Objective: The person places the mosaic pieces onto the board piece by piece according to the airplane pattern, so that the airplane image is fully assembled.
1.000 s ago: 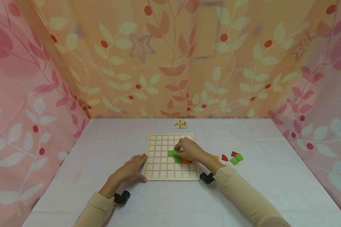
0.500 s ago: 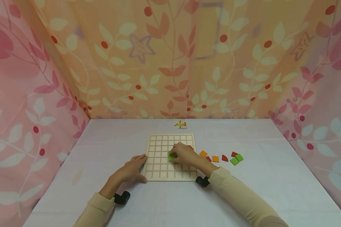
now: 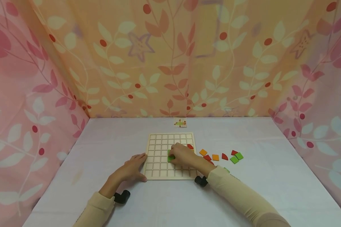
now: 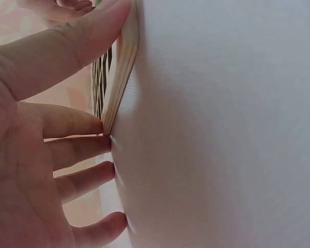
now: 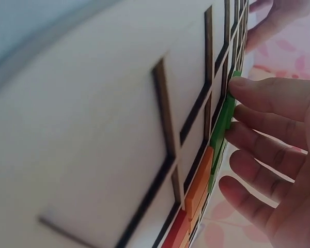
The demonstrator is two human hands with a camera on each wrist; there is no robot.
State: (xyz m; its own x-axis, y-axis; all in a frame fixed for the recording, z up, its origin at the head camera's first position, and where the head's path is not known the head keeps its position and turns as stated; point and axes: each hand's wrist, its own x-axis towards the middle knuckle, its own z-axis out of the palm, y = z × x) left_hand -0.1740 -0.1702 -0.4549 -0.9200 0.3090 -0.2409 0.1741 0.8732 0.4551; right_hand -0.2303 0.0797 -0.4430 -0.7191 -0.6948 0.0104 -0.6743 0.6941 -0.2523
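A square wooden board (image 3: 159,171) with a carved grid lies on the table. My right hand (image 3: 184,155) is low over its middle, thumb and first fingers pinching a green square tile (image 5: 230,106) at the grid; the hand covers most of the neighbouring tiles in the head view. An orange tile (image 5: 199,181) and a red tile (image 5: 175,230) sit in the grid beside the green ones. A red quarter-round tile (image 3: 190,146) shows near the board's right edge. My left hand (image 3: 133,167) rests at the board's left front corner, fingers spread, thumb against the front edge.
Loose tiles lie right of the board: orange squares (image 3: 215,157), red quarter-rounds (image 3: 224,156) and green squares (image 3: 234,160). Another green tile (image 3: 226,170) peeks out by the right sleeve. A small picture card (image 3: 180,122) lies behind the board. Patterned curtains (image 3: 170,63) enclose the table.
My right hand has moved left and slightly down across the board with the green tile, then stayed almost still. Loose orange and red tiles came into sight beside the arm. The left hand has not moved.
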